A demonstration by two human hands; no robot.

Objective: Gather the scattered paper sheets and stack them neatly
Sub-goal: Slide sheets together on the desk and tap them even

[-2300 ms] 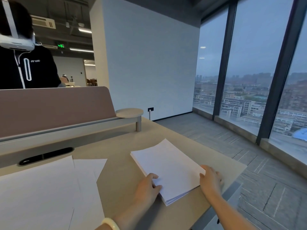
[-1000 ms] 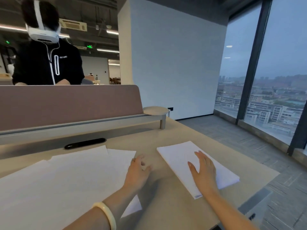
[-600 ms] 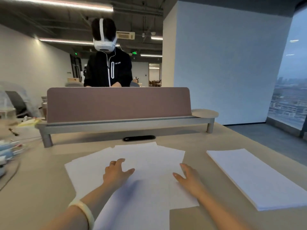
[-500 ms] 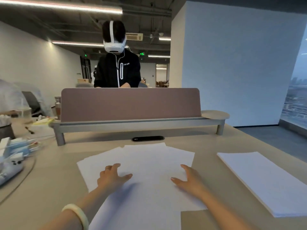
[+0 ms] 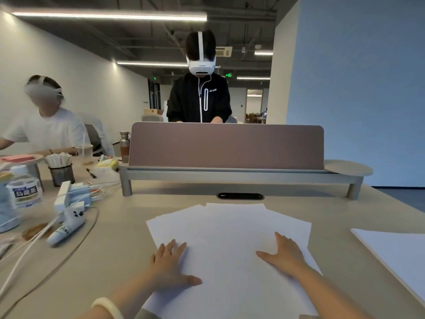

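Left hand (image 5: 169, 264), right hand (image 5: 284, 255) — flat, fingers straight — atop the scattered paper sheets (image 5: 230, 229).

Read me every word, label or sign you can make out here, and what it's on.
"乌龙茶": label of the bottle, far left; its smaller print is unreadable.
Too blurred to read: handwriting on the tube.
Too small: the jacket logo.
Blurred: the green signs.
No print shows on the sheets.
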